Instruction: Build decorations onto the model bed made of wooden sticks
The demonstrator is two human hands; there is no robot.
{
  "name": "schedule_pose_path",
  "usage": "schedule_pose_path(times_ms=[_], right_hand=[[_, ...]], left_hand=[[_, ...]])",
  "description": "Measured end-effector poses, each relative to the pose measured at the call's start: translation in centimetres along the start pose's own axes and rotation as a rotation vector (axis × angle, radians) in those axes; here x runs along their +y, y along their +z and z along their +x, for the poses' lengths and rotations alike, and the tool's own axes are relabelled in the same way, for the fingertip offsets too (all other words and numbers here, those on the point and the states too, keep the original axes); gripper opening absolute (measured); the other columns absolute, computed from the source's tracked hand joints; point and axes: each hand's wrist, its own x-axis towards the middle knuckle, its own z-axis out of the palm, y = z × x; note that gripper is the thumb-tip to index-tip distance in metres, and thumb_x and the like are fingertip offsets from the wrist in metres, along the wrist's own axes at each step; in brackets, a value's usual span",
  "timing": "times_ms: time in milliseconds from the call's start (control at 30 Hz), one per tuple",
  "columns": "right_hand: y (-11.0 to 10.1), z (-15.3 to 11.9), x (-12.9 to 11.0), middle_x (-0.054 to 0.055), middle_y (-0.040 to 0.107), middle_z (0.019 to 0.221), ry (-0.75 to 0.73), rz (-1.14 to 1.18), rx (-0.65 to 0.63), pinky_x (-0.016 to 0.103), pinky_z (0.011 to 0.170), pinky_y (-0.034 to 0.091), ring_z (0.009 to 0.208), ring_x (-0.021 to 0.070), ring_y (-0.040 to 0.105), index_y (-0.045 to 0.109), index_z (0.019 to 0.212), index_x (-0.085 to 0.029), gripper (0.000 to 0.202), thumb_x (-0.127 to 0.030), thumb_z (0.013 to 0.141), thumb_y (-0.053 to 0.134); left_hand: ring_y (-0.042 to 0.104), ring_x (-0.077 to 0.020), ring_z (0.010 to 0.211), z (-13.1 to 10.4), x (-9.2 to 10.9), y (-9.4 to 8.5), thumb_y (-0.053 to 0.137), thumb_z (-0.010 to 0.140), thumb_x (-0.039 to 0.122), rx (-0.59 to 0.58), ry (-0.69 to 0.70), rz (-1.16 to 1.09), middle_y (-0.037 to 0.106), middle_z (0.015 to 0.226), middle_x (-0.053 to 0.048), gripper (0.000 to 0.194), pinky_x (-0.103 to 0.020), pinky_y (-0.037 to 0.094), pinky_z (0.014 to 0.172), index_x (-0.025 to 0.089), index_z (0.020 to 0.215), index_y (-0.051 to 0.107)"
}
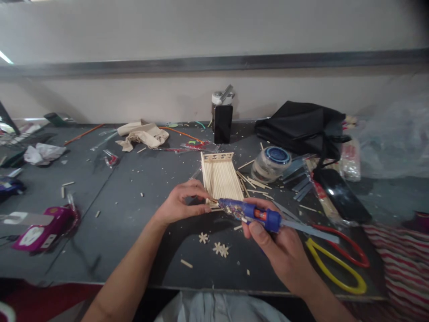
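My right hand (279,243) is wrapped round a blue hot glue gun (246,210). A pale glue stick (310,230) sticks out of its back end. The gun's nozzle points left and meets the near end of a small wooden-stick model (221,176), a flat bed of thin sticks with an upright end piece at the far side. My left hand (184,201) is closed, thumb and fingers pinching the model's near left corner by the nozzle. The fingertips partly hide that corner. Several small star-shaped wooden pieces (220,249) lie on the table just in front.
Right of the model are loose wooden sticks (258,183), a clear jar with a blue lid (271,163), scissors with red and yellow handles (338,268), a phone (342,194) and a black bag (301,127). Another phone (223,124) stands upright behind. A magenta device (45,228) is at left.
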Motion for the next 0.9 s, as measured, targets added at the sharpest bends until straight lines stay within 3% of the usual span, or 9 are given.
schedule_pose_path(times_ms=[233,500,900], right_hand=[[0.01,0.06,-0.02,0.004,0.062,0.097,0.012,0.001,0.012,0.03,0.074,0.046,0.085,0.0181,0.06,0.046,0.122,-0.026,0.032,-0.042,0.094,0.046],[-0.14,0.2,-0.31,0.002,0.062,0.096,-0.027,-0.043,0.015,0.03,0.075,0.045,0.082,0.0163,0.059,0.047,0.117,-0.027,0.026,-0.04,0.094,0.045],[0.08,0.54,-0.18,0.003,0.062,0.099,-0.034,-0.065,0.012,0.029,0.073,0.045,0.082,0.0156,0.059,0.048,0.115,-0.026,0.024,-0.038,0.095,0.044]], left_hand=[[0.059,-0.0194,0.075,0.0,-0.27,0.28,0.077,0.068,0.02,0.021,-0.053,-0.07,0.067,0.077,-0.005,0.018,-0.035,0.048,0.072,0.025,0.085,0.077],[0.06,-0.0145,0.074,0.1,-0.63,0.3,0.074,0.074,0.02,0.007,0.105,0.01,0.067,0.077,-0.006,0.012,-0.028,0.049,0.069,0.018,0.085,0.074],[0.059,-0.0131,0.072,0.01,-0.85,0.22,0.074,0.075,0.018,0.006,0.157,0.052,0.066,0.075,-0.004,0.01,-0.029,0.048,0.068,0.018,0.085,0.074]])
